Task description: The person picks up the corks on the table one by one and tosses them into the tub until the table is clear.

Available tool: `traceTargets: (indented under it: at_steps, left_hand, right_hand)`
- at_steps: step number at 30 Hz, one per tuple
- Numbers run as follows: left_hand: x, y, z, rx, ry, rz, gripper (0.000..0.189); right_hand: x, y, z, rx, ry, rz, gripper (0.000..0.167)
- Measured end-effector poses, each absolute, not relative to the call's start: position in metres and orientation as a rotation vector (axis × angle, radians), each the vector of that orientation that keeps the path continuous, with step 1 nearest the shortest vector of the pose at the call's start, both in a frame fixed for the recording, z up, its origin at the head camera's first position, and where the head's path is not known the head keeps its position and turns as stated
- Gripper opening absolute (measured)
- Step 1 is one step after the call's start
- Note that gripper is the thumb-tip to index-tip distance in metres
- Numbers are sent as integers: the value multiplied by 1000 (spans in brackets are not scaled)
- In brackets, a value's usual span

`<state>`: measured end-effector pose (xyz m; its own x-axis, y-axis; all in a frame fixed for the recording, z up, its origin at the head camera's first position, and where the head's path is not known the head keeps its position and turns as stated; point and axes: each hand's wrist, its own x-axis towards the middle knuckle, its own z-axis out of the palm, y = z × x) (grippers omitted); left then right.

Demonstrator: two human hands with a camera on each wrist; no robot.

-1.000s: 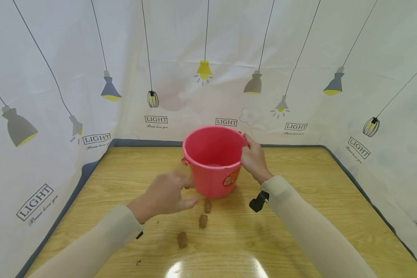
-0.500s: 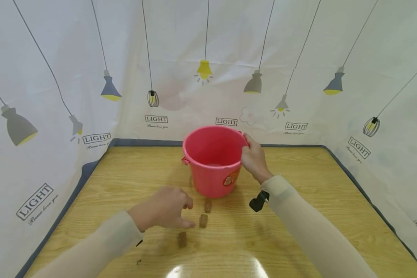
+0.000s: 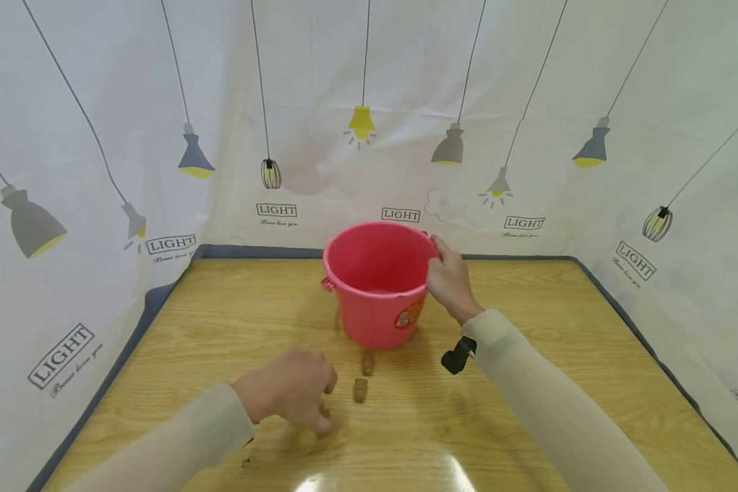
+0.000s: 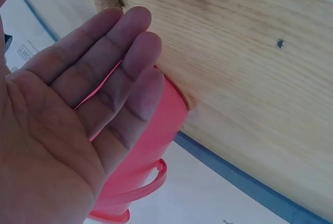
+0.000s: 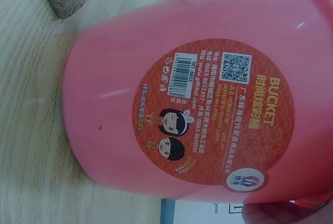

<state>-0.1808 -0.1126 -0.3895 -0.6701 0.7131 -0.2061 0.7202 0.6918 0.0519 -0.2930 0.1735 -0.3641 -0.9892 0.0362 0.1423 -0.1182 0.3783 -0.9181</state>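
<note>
A pink bucket (image 3: pixel 378 318) stands on the table, its label (image 5: pixel 213 114) filling much of the right wrist view. My right hand (image 3: pixel 452 280) grips its rim at the right side. My left hand (image 3: pixel 292 389) is low over the table, left of the bucket. Its fingers (image 4: pixel 104 60) are fairly straight in the left wrist view, with no object on the palm. One cork (image 3: pixel 324 413) shows partly beside the left thumb, mostly covered by the hand. Two more corks, a nearer cork (image 3: pixel 360 390) and a farther cork (image 3: pixel 367 363), lie in front of the bucket.
The wood-grain table (image 3: pixel 529 328) is bordered by a white curtain (image 3: pixel 320 82) printed with lamps, at the back and both sides. A small dark speck (image 3: pixel 245 462) lies near the front left. Black wrist gear (image 3: pixel 458 357) sits at the right cuff.
My left hand has moved down and toward the front, from beside the bucket to the nearest cork. The right hand and the bucket have stayed in place.
</note>
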Motion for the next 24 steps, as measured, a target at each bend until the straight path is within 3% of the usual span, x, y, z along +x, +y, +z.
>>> traceTargets:
  at_steps: [24]
  left_hand:
    - [-174,-111,-409,1191,2633,-7,37]
  right_hand:
    - [-295,173,-365,55,-2479,1653,58]
